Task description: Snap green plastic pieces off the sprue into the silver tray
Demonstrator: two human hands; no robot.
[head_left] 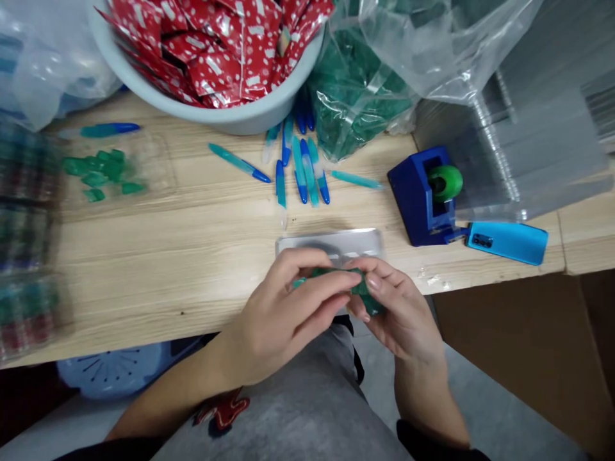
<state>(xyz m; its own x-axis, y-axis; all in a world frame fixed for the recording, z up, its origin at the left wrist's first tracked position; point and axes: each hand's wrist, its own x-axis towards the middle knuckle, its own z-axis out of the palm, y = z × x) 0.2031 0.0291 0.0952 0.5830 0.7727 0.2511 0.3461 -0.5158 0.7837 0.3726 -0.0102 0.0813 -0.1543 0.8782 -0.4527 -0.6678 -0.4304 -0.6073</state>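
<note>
Near the table's front edge, my left hand [293,307] and my right hand [396,307] meet around some green translucent pieces [371,301]. The fingers of both hands are closed on them, and my left fingers partly cover them. Just behind the hands lies a clear plastic tray [336,242], its front part hidden by my fingers. Further back are several blue and teal pens [300,169], some side by side and others loose at various angles.
A light blue basin [206,115] holds red dotted packets. Right of it are a bag of green pieces [358,96], a blue tape dispenser [413,198], a blue phone [509,242] and grey plastic sheets [542,141]. Green pieces [103,169] and filled clear packs [29,314] lie left.
</note>
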